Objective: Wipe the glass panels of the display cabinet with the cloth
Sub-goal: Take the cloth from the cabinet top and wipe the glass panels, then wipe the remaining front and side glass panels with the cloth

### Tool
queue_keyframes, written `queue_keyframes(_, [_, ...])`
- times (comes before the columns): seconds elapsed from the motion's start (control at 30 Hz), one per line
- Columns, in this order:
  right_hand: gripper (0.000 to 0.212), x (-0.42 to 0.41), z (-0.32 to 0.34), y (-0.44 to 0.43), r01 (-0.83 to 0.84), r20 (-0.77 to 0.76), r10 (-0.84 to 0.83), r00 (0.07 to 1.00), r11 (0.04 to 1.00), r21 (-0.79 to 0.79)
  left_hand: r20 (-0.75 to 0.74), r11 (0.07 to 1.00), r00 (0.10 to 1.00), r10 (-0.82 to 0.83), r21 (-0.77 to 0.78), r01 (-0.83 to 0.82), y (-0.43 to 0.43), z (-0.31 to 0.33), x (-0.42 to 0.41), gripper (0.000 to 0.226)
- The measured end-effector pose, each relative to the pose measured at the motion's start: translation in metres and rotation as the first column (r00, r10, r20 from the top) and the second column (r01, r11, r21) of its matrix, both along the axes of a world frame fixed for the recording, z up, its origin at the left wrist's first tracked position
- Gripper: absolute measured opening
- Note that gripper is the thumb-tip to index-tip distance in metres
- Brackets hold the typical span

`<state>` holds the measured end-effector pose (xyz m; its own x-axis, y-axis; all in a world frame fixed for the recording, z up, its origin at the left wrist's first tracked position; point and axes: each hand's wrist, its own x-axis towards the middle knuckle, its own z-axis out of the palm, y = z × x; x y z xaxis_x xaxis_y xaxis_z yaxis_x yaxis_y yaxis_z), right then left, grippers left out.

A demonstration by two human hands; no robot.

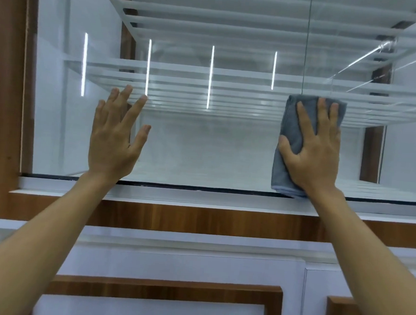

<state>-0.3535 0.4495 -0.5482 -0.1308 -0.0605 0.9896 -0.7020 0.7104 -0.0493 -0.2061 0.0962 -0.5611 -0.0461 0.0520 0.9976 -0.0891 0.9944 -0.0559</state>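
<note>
White shelves [207,82] show behind the glass panel [202,147] of the display cabinet [4,94]. Low on the panel's right, our right hand [312,159] presses the grey cloth [289,136] flat, fingers straight; on the panel's left, our left hand [114,141] lies spread open.

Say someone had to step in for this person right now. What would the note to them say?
Left hand: open, fingers spread, at the glass.
Right hand: flat, pressing the cloth on the glass, low down, below the seam between panels.
Done: cannot tell which parts are already wiped.
Left: wipe across the panels.
</note>
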Motion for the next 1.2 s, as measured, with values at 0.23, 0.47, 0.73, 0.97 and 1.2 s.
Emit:
queue_keyframes(0.23, [0.071, 0.013, 0.058, -0.044, 0.055, -0.018, -0.055, 0.998, 0.998, 0.023, -0.007, 1.0, 1.0, 0.01, -0.006, -0.01, 0.0, -0.001, -0.001, 0.057])
queue_keyframes(0.47, [0.074, 0.05, 0.061, -0.128, 0.025, -0.081, -0.013, 0.997, 0.987, 0.157, -0.005, 1.0, 1.0, 0.0, -0.005, 0.0, -0.001, 0.0, -0.002, 0.055])
queue_keyframes(0.73, [0.072, 0.064, 0.013, -0.158, 0.016, -0.14, 0.018, 0.99, 0.972, 0.236, 0.021, 1.0, 1.0, -0.023, -0.003, 0.023, -0.001, -0.001, 0.001, 0.055])
queue_keyframes(0.97, [0.075, 0.052, 0.016, -0.133, -0.045, -0.122, 0.066, 0.99, 0.985, 0.164, -0.024, 0.975, 0.98, -0.198, -0.11, 0.194, 0.045, 0.004, -0.001, 0.055])
queue_keyframes(1.2, [0.058, 0.045, 0.063, -0.11, -0.382, 0.02, 0.382, 0.924, 0.924, 0.014, 0.183, 0.943, 0.954, -0.236, -0.194, 0.27, 0.086, 0.046, -0.025, 0.068])
